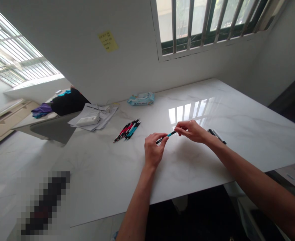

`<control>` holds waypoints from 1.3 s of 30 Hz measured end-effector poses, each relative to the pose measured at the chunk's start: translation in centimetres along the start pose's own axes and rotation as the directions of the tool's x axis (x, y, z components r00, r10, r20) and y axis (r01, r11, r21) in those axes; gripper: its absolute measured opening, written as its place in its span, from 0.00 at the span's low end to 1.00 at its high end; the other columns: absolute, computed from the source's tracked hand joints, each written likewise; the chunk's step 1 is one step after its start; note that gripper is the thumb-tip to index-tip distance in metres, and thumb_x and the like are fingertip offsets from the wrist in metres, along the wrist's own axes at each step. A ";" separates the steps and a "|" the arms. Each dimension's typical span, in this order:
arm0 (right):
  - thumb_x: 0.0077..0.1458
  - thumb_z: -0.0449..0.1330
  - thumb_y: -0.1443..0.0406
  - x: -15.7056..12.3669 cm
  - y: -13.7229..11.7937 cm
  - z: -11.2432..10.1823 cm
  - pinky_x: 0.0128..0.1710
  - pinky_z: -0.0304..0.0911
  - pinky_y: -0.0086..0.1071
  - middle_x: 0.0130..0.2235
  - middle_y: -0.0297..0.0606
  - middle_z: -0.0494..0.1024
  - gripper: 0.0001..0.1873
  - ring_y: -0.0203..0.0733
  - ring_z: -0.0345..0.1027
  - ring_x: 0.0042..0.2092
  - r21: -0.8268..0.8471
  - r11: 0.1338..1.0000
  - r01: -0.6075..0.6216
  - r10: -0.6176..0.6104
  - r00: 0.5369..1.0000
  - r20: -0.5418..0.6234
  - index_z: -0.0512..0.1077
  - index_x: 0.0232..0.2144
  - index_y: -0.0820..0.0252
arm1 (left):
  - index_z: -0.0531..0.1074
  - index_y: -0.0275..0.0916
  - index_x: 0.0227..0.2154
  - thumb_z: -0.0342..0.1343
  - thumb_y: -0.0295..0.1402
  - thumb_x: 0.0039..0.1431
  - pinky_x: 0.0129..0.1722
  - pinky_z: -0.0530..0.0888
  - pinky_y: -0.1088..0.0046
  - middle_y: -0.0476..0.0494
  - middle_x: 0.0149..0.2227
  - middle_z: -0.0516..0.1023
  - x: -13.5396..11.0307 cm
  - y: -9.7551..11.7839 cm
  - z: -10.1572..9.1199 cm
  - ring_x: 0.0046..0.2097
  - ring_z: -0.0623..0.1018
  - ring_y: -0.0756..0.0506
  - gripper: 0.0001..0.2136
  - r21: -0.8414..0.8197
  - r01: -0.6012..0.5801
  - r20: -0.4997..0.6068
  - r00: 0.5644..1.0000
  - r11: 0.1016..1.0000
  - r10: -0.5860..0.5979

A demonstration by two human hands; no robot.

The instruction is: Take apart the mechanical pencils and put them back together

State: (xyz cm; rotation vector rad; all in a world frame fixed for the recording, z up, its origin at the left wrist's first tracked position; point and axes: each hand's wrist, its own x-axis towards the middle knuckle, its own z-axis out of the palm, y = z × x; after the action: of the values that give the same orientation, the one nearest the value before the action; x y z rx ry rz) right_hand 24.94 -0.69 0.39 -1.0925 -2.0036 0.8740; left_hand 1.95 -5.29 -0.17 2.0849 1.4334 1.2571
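Observation:
Both my hands hold one teal and black pen (169, 135) just above the white marble table (107, 174). My left hand (154, 149) pinches its dark lower end between thumb and fingers. The upper end sits in the closed fingertips of my right hand (192, 131). A small bunch of several red and teal pens (127, 130) lies on the table to the left of my hands. Two dark pens (216, 135) lie beside my right wrist.
A pack of wet wipes (140, 98) rests by the wall. Papers with a white device on top (93, 117) lie at the table's left corner. A yellow sticky note (108, 41) hangs on the wall. Dark clothes (68, 101) sit on a ledge beyond.

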 end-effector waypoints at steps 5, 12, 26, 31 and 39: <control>0.60 0.65 0.52 0.1 0.0 0.2 0.39 0.69 0.34 0.36 0.37 0.83 0.14 0.41 0.75 0.36 0.124 0.990 0.067 -0.060 0.996 -0.061 0.78 0.39 0.56 | 0.82 0.44 0.38 0.62 0.39 0.65 0.47 0.74 0.65 0.46 0.39 0.85 0.0 0.0 0.0 0.41 0.81 0.44 0.06 -0.049 0.040 -0.020 0.999 0.998 -0.041; 0.67 0.55 0.50 0.2 0.2 0.5 0.29 0.61 0.32 0.24 0.34 0.77 0.24 0.36 0.68 0.26 -0.032 0.999 -0.030 0.029 0.999 -0.020 0.75 0.26 0.58 | 0.82 0.44 0.38 0.62 0.39 0.65 0.48 0.74 0.65 0.46 0.39 0.85 0.1 -0.1 0.0 0.42 0.81 0.44 0.07 -0.060 0.032 -0.008 0.999 0.998 -0.033; 0.61 0.64 0.49 0.2 -0.2 0.5 0.31 0.62 0.32 0.25 0.33 0.80 0.19 0.37 0.68 0.27 -0.085 0.996 0.003 -0.011 0.996 -0.088 0.78 0.28 0.56 | 0.83 0.46 0.40 0.61 0.37 0.66 0.48 0.73 0.63 0.47 0.40 0.85 0.0 -0.1 0.0 0.42 0.80 0.43 0.06 0.033 0.009 0.079 0.997 0.999 -0.012; 0.65 0.59 0.48 0.1 -0.2 0.4 0.29 0.59 0.32 0.23 0.33 0.77 0.26 0.35 0.65 0.24 -0.106 0.993 -0.061 0.059 0.998 -0.027 0.75 0.22 0.58 | 0.82 0.47 0.40 0.62 0.35 0.65 0.50 0.72 0.61 0.46 0.39 0.84 0.0 0.2 0.0 0.43 0.80 0.43 0.05 0.069 -0.025 0.070 0.997 0.997 0.020; 0.58 0.68 0.53 0.2 -0.2 0.1 0.38 0.66 0.36 0.36 0.38 0.80 0.12 0.42 0.71 0.38 -0.016 0.986 0.164 -0.165 0.985 -0.050 0.79 0.34 0.54 | 0.82 0.46 0.39 0.61 0.38 0.66 0.47 0.75 0.63 0.45 0.40 0.84 0.0 -0.1 -0.1 0.43 0.80 0.42 0.06 -0.018 0.030 0.054 0.998 0.999 -0.029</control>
State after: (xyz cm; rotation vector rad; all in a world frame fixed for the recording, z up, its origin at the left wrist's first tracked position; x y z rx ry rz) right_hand 24.66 -0.61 0.54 -0.9312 -2.0266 0.7416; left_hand 1.81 -5.26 -0.15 2.0611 1.4190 1.1898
